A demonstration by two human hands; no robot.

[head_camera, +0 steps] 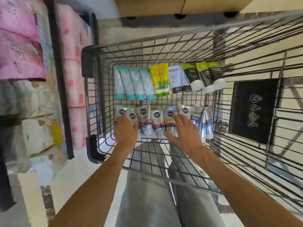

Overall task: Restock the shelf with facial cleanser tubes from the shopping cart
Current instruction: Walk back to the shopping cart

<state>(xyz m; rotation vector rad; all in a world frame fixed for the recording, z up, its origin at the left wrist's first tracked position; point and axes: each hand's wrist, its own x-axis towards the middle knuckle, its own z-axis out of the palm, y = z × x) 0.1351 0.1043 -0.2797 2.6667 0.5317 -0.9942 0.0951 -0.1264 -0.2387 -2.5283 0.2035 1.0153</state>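
Note:
I look down into a wire shopping cart [164, 46]. Two rows of facial cleanser tubes lie on its bottom. The far row holds teal-capped tubes [133, 82], yellow tubes [159, 79], a white and grey tube [175, 79] and black and green tubes [203, 76]. The near row is silver tubes with dark round logos [144, 120]. My left hand [125, 131] lies on the leftmost silver tubes with fingers extended. Over the right part of that row, my right hand [185, 133] spreads its fingers and touches the tubes. Neither hand has lifted a tube.
Packs of pink and white tissue rolls [72, 79] fill a dark-framed shelf on the left. A black sign [253, 110] hangs on the cart's right wall. A wooden cabinet base [180, 7] is beyond the cart. My legs show below, through the cart's near wall.

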